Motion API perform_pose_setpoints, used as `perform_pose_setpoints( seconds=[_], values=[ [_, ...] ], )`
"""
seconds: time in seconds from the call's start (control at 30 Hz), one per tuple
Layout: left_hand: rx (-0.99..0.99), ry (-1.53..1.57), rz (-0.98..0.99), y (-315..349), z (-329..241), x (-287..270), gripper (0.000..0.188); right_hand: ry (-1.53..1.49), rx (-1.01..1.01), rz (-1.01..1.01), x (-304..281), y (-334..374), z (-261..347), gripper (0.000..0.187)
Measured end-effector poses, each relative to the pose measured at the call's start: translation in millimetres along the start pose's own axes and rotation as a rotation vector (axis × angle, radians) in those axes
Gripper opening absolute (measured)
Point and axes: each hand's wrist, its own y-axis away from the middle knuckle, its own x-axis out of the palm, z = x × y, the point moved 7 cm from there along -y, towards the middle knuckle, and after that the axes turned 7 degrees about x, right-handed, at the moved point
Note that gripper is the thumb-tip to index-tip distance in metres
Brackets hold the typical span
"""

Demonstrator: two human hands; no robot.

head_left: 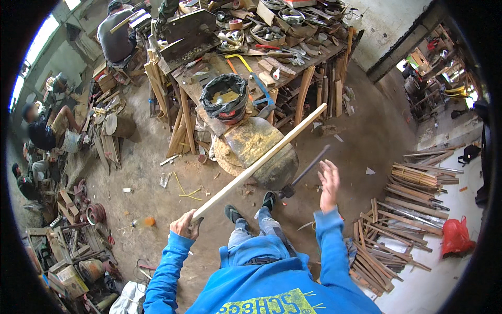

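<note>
My left hand (184,225) is closed round the near end of a long pale wooden stick (256,165). The stick slants up and away to the right, over a rounded block strewn with sawdust (256,141). My right hand (329,183) is raised with its fingers stretched out and nothing in them. Just left of it a hammer (307,171) slants head-down, its dark head low near my feet and its handle tip close to my fingers. Whether the hammer rests on the floor or hangs free, I cannot tell.
Ahead stands a cluttered workbench (209,78) with a bucket lined in black plastic (225,97) and a blue bow saw (261,89). Stacked wood strips (402,209) and a red plastic bag (456,234) lie right. Seated people (117,36) work at the left.
</note>
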Motion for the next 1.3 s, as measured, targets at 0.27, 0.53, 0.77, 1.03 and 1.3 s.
perform_pose_setpoints(
  seconds=[0.27,0.53,0.77,1.03,1.3],
  values=[
    [0.019,-0.005,0.007,0,1,2,0.039,0.46,0.194,0.245,38,53,-315,0.056],
    [-0.027,0.073,0.088,0,7,1,0.038,-0.351,0.614,0.376,72,115,-332,0.046],
    [-0.477,0.578,0.265,66,97,1,0.03,0.325,0.871,0.94,109,139,-202,0.035],
    [-0.7,1.92,-0.712,173,143,65,0.037,0.705,-0.25,0.833,286,-109,173,0.022],
    [-1.043,1.402,-1.461,205,96,112,0.043,1.886,-0.807,1.324,437,-154,71,0.025]
  ],
)
